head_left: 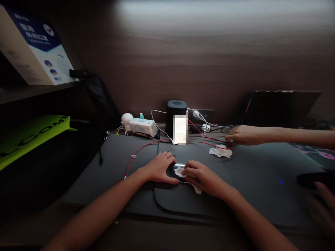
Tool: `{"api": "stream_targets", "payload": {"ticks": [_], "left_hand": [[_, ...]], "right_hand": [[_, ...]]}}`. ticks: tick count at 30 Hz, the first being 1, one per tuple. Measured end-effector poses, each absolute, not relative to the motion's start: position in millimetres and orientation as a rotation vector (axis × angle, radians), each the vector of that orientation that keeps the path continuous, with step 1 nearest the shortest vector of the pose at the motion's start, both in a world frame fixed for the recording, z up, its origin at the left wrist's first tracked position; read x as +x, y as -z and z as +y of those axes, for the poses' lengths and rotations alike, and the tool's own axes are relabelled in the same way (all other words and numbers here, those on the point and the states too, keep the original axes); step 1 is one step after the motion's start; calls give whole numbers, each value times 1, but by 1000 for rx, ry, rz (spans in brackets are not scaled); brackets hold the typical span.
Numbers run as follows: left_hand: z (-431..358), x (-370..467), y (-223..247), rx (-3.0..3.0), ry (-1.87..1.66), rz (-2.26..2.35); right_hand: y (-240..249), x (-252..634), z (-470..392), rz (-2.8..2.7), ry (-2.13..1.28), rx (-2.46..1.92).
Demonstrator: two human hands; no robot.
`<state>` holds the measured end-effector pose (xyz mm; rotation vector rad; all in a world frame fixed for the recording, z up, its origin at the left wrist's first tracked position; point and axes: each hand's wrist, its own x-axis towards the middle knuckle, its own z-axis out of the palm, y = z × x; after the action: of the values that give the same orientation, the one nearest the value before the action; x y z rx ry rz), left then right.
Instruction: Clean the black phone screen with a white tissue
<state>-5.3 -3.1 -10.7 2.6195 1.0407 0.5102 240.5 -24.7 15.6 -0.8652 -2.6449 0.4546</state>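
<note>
A dark, glossy phone (177,177) lies flat on the grey desk mat. My left hand (161,167) grips it at its left end, thumb along the near edge and fingers at the far edge; a ring shows on one finger. Bunched in the fingers of my right hand (201,176) is a white tissue (179,172), pressed against the phone's surface. A loose end of the tissue hangs out below that hand. Part of the phone is hidden under my right hand.
Behind stand a black speaker (171,111), a blurred-out bright panel (180,129) and a white box (142,127). A red cable (146,143) arcs across the mat (131,188). Another person's hand (239,135) is by the cables, near a crumpled tissue (221,151); another blurred hand (324,195) shows lower right.
</note>
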Motion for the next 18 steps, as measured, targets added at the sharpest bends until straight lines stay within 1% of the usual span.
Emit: {"api": "stream_targets", "payload": {"ticks": [6, 10, 16, 18], "left_hand": [[-2, -6, 13, 2607, -524, 1027], [-2, -6, 13, 2608, -519, 1032], [-3, -6, 10, 2596, -521, 1022], [-4, -5, 9, 2591, -522, 1031]], "right_hand": [[-16, 246, -22, -2621, -412, -930], [-19, 244, -24, -2651, -468, -888], [-25, 254, -23, -2668, -479, -1011], [-24, 248, -26, -2660, -481, -993]]}}
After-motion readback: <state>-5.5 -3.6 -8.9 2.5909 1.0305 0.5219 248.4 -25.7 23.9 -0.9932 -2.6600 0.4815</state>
